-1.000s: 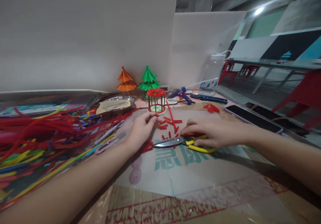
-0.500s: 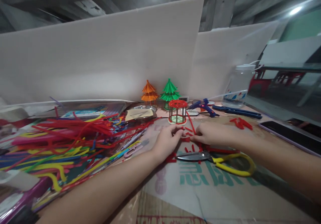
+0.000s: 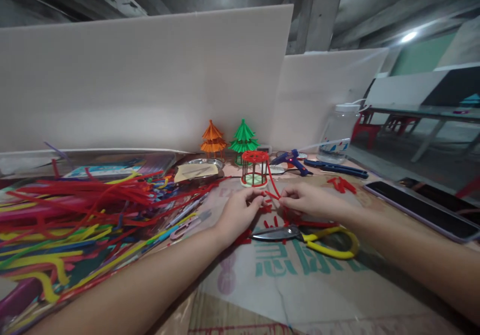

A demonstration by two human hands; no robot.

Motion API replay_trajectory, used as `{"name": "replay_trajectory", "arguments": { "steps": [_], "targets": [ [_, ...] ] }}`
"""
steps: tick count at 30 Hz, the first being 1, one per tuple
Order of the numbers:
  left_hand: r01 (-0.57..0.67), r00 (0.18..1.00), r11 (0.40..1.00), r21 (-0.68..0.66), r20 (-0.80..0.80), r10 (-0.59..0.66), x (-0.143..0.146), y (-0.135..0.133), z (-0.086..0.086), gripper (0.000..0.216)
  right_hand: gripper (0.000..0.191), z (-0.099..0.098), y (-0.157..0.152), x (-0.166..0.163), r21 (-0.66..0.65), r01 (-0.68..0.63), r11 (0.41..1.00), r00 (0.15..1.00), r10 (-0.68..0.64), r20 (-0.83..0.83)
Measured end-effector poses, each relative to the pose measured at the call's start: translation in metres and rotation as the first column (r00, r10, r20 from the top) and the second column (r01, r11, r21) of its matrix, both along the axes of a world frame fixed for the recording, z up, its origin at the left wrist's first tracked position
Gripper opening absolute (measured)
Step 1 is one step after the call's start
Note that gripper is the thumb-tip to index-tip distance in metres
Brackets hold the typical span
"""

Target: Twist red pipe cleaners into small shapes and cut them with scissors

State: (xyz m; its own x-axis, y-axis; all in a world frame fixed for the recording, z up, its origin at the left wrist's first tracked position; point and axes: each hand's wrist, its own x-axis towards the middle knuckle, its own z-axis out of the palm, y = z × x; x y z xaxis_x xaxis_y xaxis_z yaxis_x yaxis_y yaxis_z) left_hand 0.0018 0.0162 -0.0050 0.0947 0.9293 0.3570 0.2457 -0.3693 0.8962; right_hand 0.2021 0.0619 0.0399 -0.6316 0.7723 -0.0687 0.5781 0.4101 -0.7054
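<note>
My left hand [image 3: 237, 214] and my right hand [image 3: 305, 200] meet over short red strip pieces [image 3: 270, 208] on the cardboard-covered table. Both pinch at the red pieces, fingertips nearly touching; a longer red strip [image 3: 272, 182] rises from between them toward a small red-topped cage model [image 3: 255, 168]. Yellow-handled scissors [image 3: 307, 236] lie shut on the table just in front of my right hand, untouched.
A big heap of coloured strips [image 3: 82, 210] covers the left. Orange [image 3: 212, 139] and green [image 3: 244, 137] paper trees stand by the white backboard. A blue glue gun [image 3: 292, 159], plastic jar [image 3: 336, 130] and phone [image 3: 416, 202] lie at right.
My right hand left the scissors and moved up to the red pieces, joining my left hand. The camera tilted up.
</note>
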Motion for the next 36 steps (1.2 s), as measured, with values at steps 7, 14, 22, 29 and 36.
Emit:
{"name": "replay_trajectory", "arguments": {
  "steps": [7, 14, 22, 29, 36],
  "targets": [
    [0.031, 0.999, 0.999, -0.01, -0.029, -0.031, -0.002, -0.001, 0.001, 0.019, 0.033, -0.007, 0.006, 0.003, -0.256, -0.015, 0.966, 0.97, -0.048, -0.24],
    [0.017, 0.999, 0.997, -0.081, 0.041, -0.013, 0.0, -0.002, 0.007, 0.014, 0.025, -0.006, -0.022, -0.013, -0.147, 0.015, 0.989, 0.944, -0.062, -0.324],
    [-0.008, 1.0, 0.997, -0.079, -0.027, 0.006, -0.005, 0.0, 0.007, 0.017, 0.012, -0.007, -0.014, -0.026, -0.099, -0.015, 0.995, 0.938, -0.02, -0.346],
    [-0.007, 0.998, 0.997, -0.076, -0.07, 0.002, -0.009, 0.002, 0.005, 0.028, 0.013, -0.032, -0.002, -0.03, -0.12, 0.005, 0.993, 0.867, -0.065, -0.495],
    [-0.006, 0.999, 0.991, -0.134, -0.043, 0.0, -0.008, 0.0, 0.004, 0.032, 0.012, -0.031, -0.004, -0.029, -0.131, -0.001, 0.991, 0.86, -0.066, -0.505]
  ]
}}
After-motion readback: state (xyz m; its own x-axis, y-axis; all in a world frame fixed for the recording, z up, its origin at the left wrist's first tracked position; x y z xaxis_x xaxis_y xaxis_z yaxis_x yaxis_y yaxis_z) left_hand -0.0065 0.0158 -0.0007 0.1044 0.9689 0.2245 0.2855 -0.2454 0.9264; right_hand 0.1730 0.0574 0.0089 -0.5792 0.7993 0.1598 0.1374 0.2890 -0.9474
